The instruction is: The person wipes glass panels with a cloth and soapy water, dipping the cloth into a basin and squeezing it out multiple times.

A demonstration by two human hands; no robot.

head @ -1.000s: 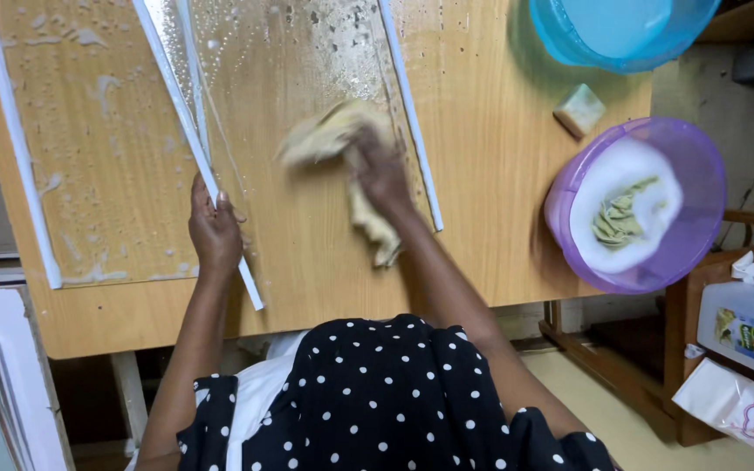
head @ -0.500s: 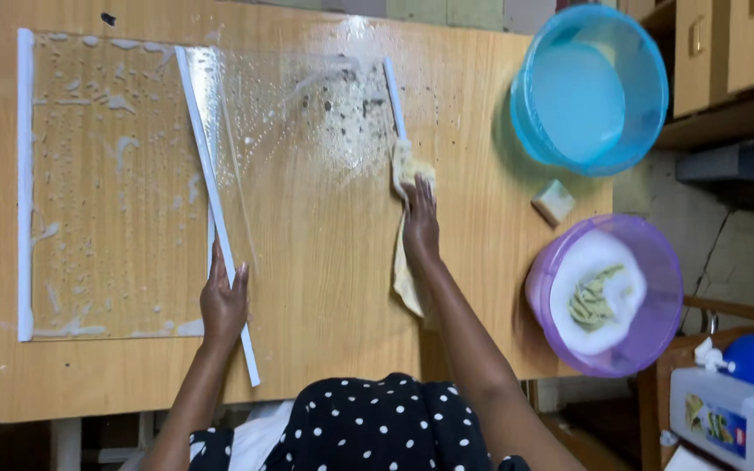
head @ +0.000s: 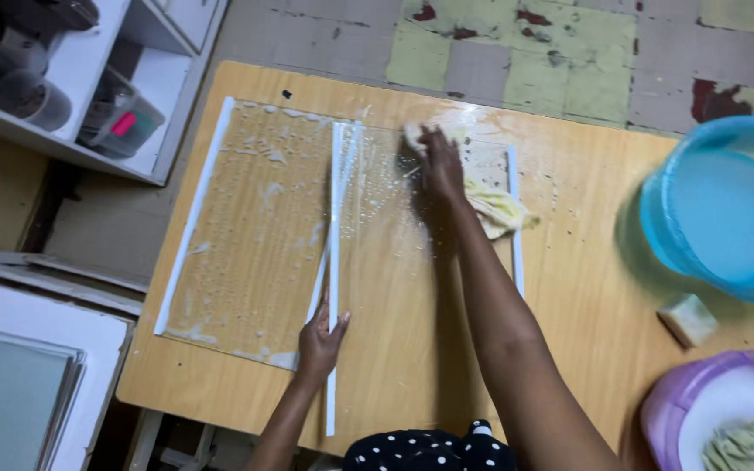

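Two clear glass panes with white edge strips lie flat on a wooden table. The left pane is covered with soapy streaks. My right hand presses a pale yellow cloth onto the far end of the right pane, which is wet with foam. My left hand rests flat on the near part of that pane's white left strip, holding it steady.
A blue basin of water stands at the right, with a pale soap bar in front of it. A purple basin holds a white dish and cloth. A white shelf unit stands at the far left; framed panes are stacked left.
My right hand has swept the cloth from the right strip to the pane's far end. The camera view has shifted and tilted, showing the floor and shelf. My left hand stays on the strip.
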